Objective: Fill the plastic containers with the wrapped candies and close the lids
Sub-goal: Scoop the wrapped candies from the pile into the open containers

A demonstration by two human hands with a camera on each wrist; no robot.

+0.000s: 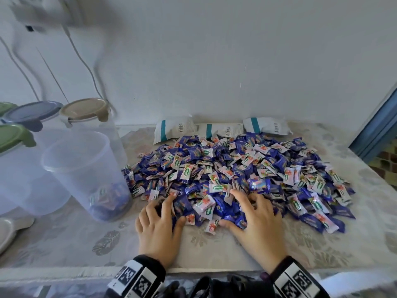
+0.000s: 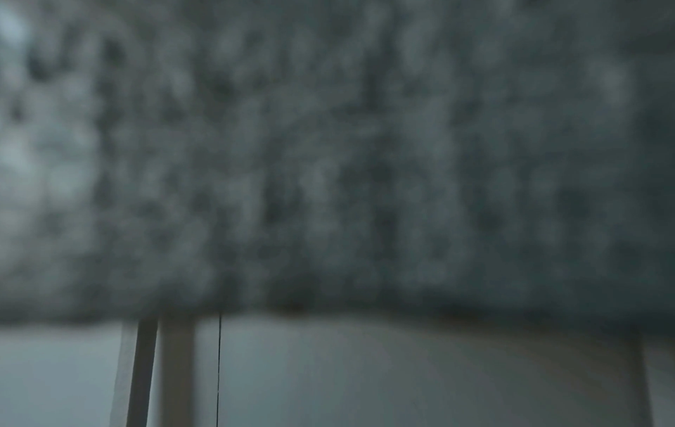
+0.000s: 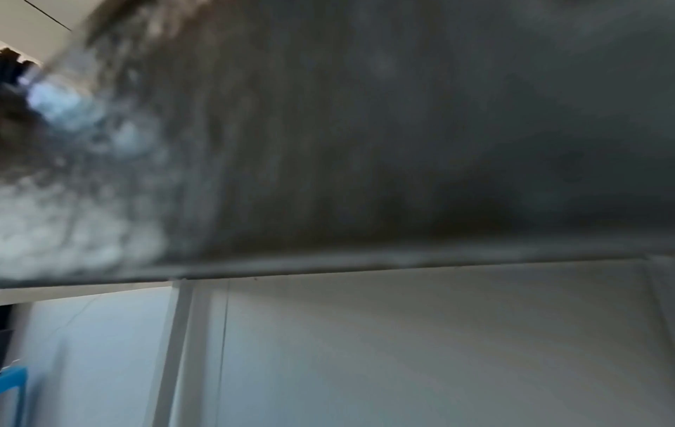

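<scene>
- The wrapped candies (image 1: 236, 175), blue and white wrappers, lie in one broad heap on the middle and right of the worktop (image 1: 214, 250), which is covered with a pale flowered cloth; the heap reaches back nearly to the wall.
- The left hand (image 1: 158, 229) rests palm down at the heap's near-left edge, its fingers curled into the candies and the thumb pressed against them from the right; whether its grip has closed on any candy cannot be told.
- The right hand (image 1: 255, 220) lies palm down at the heap's near edge, just right of the left hand, fingers spread and bent over the candies, thumb pointing left along the front; its grip is wide, lying on the candies.
- Between the two hands sits a small mound of candies.
- An open clear plastic container (image 1: 86, 175) stands upright near the left edge, just beside the heap, with a few candies at its bottom.
- Behind it stand further containers with lids on: a beige lid (image 1: 86, 108), a grey-blue lid (image 1: 32, 114) and a green lid (image 1: 12, 136).
- A loose whitish lid (image 1: 8, 231) lies at the near-left edge.
- Three white bags with teal stripes (image 1: 175, 127) lie along the back edge by the wall.
- Both wrist views are dark and blurred, showing neither hand.
</scene>
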